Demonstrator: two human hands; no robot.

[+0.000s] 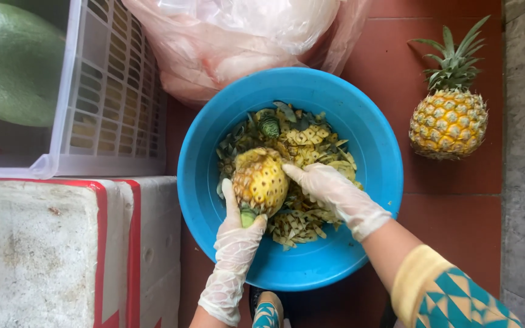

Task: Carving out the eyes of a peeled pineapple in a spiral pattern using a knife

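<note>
Nearest the viewer, the person's left hand [233, 243], in a thin clear glove, is closed around the stub end of a partly peeled pineapple [260, 180], gripping it from below. The right hand [333, 193], likewise gloved, rests against the fruit's right flank, fingers extended; whether it holds a tool cannot be told. The pineapple sits over the middle of a blue basin [372, 140], above a heap of peelings [308, 149] and a cut crown piece. The basin stands on a red tiled floor [457, 212]. At left lies a white foam box [37, 249] edged in red tape. Farther off: a slatted plastic crate [113, 85], a clear plastic bag [238, 42], and a whole pineapple [449, 118] lying well apart at right.
</note>
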